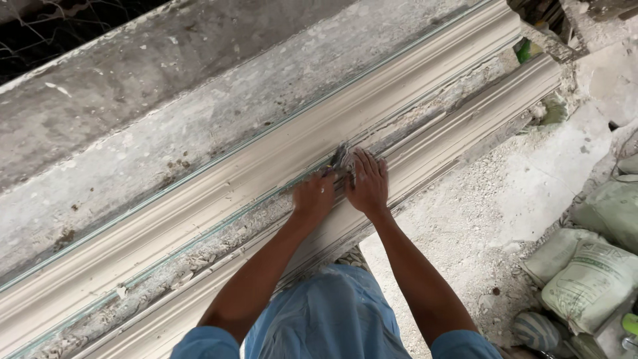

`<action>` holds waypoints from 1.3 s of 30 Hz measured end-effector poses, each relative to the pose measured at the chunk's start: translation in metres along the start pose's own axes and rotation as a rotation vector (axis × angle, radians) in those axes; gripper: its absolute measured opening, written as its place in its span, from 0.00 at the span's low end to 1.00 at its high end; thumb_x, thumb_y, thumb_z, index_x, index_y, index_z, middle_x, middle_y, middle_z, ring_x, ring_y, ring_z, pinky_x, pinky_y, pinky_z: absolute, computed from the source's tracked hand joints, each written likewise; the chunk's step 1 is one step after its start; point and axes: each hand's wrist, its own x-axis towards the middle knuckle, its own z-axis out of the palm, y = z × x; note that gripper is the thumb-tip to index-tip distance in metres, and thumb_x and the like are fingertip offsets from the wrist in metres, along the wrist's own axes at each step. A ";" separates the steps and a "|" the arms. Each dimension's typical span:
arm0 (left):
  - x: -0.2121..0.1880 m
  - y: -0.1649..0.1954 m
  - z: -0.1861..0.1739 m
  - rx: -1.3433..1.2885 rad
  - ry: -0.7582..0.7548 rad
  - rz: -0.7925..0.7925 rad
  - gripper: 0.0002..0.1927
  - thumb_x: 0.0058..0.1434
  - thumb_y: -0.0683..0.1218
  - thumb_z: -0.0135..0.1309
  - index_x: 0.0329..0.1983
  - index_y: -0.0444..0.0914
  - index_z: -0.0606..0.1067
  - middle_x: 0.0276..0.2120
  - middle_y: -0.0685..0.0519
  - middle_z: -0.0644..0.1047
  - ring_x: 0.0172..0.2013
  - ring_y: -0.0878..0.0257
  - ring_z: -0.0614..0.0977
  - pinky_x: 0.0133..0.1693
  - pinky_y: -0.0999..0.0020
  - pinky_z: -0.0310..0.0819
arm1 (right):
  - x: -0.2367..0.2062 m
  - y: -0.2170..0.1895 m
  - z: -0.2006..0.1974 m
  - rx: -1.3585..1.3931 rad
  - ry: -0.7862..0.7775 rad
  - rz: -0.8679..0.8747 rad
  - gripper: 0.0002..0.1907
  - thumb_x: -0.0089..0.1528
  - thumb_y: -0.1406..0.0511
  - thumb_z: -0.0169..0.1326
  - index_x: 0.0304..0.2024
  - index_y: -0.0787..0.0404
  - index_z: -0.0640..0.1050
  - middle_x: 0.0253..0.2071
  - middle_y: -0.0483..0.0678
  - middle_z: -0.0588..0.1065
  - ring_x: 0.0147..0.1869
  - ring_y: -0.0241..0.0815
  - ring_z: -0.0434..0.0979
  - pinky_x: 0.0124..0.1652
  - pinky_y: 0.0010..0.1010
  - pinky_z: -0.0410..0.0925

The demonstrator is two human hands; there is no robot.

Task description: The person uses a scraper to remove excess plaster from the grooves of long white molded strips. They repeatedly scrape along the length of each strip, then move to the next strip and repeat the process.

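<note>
step: pressing grey fibre wad (342, 158) into moulding (252, 176) groove | left hand (314, 197) curled gripping wad | right hand (367, 183) flat, fingers spread beside wad | next: likely firm, even pressure

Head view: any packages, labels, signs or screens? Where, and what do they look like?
Printed sack: lower right on the floor, bulging, pale grey-green with green print.
Second sack: right edge, above it, pale green, plump.
Striped sack: bottom right, grey, partly hidden.
No signs or screens.

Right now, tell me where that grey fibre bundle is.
In the head view, the grey fibre bundle lies near centre in the long moulding's channel, under the fingertips of the right hand, beside the left hand.
</note>
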 end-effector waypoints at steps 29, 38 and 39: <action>-0.048 -0.004 -0.029 0.329 -0.045 0.138 0.28 0.63 0.44 0.51 0.68 0.41 0.68 0.55 0.40 0.75 0.52 0.43 0.79 0.44 0.50 0.80 | -0.092 0.014 -0.032 0.394 0.078 0.347 0.18 0.67 0.67 0.48 0.60 0.63 0.73 0.67 0.57 0.69 0.75 0.56 0.64 0.72 0.49 0.59; -0.018 0.010 -0.018 0.568 -0.161 0.166 0.26 0.68 0.45 0.47 0.71 0.47 0.65 0.60 0.43 0.68 0.56 0.44 0.78 0.39 0.51 0.84 | -0.074 0.011 -0.026 0.265 -0.021 0.351 0.23 0.67 0.63 0.47 0.64 0.61 0.69 0.75 0.59 0.59 0.83 0.59 0.49 0.77 0.54 0.48; -0.017 0.012 -0.020 0.591 -0.218 0.125 0.27 0.68 0.45 0.47 0.71 0.47 0.63 0.61 0.43 0.67 0.56 0.45 0.78 0.38 0.51 0.85 | -0.069 0.012 -0.025 0.233 -0.051 0.353 0.24 0.67 0.62 0.47 0.65 0.60 0.69 0.76 0.59 0.57 0.84 0.60 0.46 0.78 0.54 0.45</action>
